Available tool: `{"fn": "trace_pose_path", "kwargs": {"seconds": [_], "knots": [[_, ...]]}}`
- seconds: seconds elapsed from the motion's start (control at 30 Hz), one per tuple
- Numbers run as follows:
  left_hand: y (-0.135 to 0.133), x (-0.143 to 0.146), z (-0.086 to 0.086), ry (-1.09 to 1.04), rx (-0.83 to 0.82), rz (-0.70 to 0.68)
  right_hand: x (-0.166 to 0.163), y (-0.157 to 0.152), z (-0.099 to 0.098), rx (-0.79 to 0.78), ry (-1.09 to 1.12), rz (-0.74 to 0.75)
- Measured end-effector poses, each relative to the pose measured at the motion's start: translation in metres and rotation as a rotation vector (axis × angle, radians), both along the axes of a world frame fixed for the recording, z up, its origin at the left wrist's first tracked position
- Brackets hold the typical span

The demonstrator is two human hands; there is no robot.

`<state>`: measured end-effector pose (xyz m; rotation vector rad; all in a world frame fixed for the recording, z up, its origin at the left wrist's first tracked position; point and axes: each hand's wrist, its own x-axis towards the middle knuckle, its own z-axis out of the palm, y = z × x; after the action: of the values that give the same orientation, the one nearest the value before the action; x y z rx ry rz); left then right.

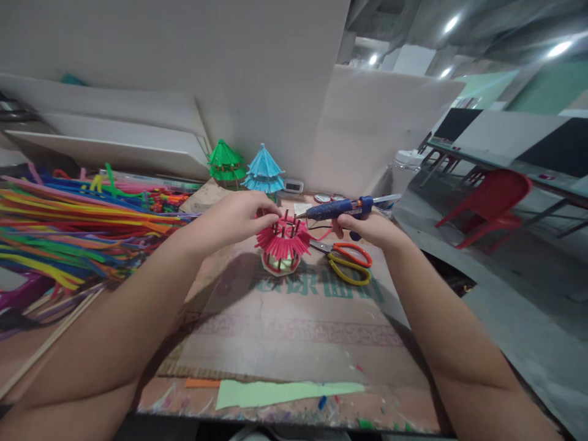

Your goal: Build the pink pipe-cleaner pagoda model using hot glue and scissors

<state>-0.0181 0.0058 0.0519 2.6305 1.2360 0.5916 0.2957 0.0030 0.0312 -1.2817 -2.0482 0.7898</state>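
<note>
In the head view, the left hand (241,217) sat just left of centre. Its fingertips (272,214) were closed on the top edge of a small pink model (283,245), a round frame of dark upright sticks fringed with pink pipe-cleaner pieces. The model stood at the centre of the frame on a cardboard sheet (294,324) that covered the surface (395,404).

The right hand (373,231), right of centre, was wrapped around the grip of a blue glue gun (337,209). The gun lay level, and its nozzle pointed left at the model's upper sticks, touching them or very nearly so.

A pair of scissors (350,261) with orange and yellow handles lay on the cardboard just right of the model, below the right hand. Behind the hands, at upper centre, a green pavilion (226,162) and a blue pavilion (263,170) stood side by side against a white board. A thick pile of coloured pipe cleaners (68,226) filled the left side. A pale green paper strip (285,392) lay along the near edge at the bottom, and a red chair (491,202) stood at the right.
</note>
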Motion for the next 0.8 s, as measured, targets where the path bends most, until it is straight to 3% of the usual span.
{"fn": "trace_pose_path", "kwargs": {"seconds": [0.37, 0.63, 0.8], "knots": [[0.003, 0.001, -0.003, 0.014, 0.014, 0.001, 0.0, 0.001, 0.002, 0.003, -0.087, 0.029], [0.002, 0.001, -0.003, 0.016, 0.015, 0.002, 0.001, 0.003, -0.006, -0.046, -0.036, -0.114], [0.003, 0.001, -0.004, 0.023, 0.035, -0.002, 0.002, 0.005, -0.009, 0.011, -0.076, -0.144]]}}
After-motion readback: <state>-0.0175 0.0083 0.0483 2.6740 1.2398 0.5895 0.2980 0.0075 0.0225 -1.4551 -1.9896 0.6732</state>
